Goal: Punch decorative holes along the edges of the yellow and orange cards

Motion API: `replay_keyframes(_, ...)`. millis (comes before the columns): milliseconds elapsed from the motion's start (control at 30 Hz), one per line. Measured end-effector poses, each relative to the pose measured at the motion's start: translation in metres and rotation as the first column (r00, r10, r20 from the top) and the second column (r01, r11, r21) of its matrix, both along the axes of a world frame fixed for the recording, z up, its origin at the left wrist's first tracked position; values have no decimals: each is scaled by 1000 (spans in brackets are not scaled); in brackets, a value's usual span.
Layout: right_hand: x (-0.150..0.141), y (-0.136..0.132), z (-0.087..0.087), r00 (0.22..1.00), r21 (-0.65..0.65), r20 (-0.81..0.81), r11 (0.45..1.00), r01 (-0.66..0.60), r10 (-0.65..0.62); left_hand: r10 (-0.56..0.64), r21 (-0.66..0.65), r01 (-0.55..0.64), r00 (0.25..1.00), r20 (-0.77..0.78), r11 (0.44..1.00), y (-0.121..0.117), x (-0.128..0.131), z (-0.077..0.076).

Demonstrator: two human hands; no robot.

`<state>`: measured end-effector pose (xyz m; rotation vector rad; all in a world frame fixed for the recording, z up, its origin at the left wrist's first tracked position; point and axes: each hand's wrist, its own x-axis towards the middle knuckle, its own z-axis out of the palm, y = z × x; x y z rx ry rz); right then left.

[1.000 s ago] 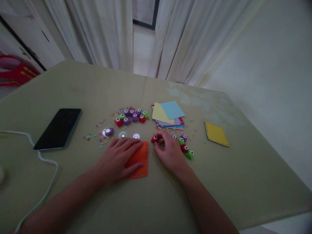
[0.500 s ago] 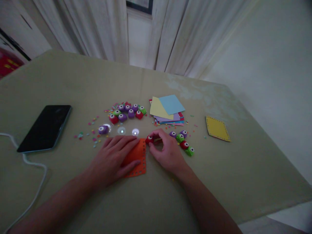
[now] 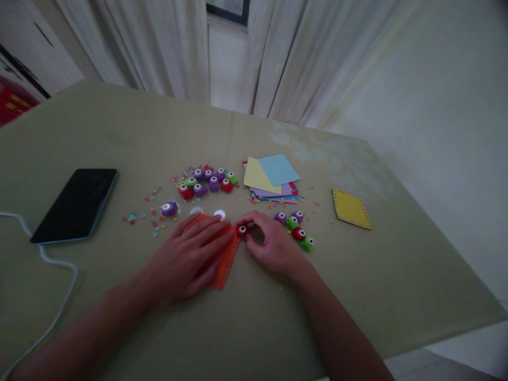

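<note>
My left hand (image 3: 198, 254) lies flat with stretched fingers on an orange card (image 3: 227, 262), pressing it to the table. Small holes run along the card's right edge. Between the thumb and index finger of my right hand (image 3: 268, 238) is a red craft punch (image 3: 242, 230) with a white eye-like button. It sits against the card's upper right corner; whether the card is inside its slot I cannot tell. Just right of this hand stand several purple, green and red craft punches (image 3: 293, 222). Clear round discs, one being a white disc (image 3: 219, 215), lie beyond the left fingers.
More craft punches (image 3: 208, 181) cluster farther back among paper confetti (image 3: 154, 225). A purple punch (image 3: 170, 208) stands apart. Coloured paper squares (image 3: 272, 177) are stacked behind my right hand. A yellow punched card (image 3: 351, 208) lies right; a black tablet (image 3: 75, 205) with a white cable (image 3: 59, 264) lies left.
The orange card has turned clockwise under my left hand, its upper edge now nearer the clear discs. My right hand still holds the red craft punch, whose eye now shows.
</note>
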<state>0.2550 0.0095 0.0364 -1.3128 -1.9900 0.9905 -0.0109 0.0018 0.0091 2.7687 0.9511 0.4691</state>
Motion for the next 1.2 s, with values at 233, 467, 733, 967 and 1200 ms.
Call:
replay_keyframes(233, 5, 2, -2, 999, 21, 23, 999, -37, 37, -23, -72, 22, 1000, -12, 997, 0, -2, 3)
replay_keyframes(467, 9, 3, -5, 997, 37, -3, 996, -82, 82, -36, -24, 36, 999, -3, 999, 3, -3, 0)
replay_keyframes(733, 13, 4, -7, 994, 47, -38, 994, -103, 105, 58, 27, -58, 998, 3, 998, 12, -8, -12)
replay_keyframes(967, 14, 4, -5, 992, 67, -29, 990, -122, 124, 79, 15, -80, 996, 49, 997, 16, -6, -11)
replay_keyframes(1200, 15, 4, -6, 989, 67, -24, 988, -142, 144, 87, -36, -85, 992, 89, 996, 15, -5, -13)
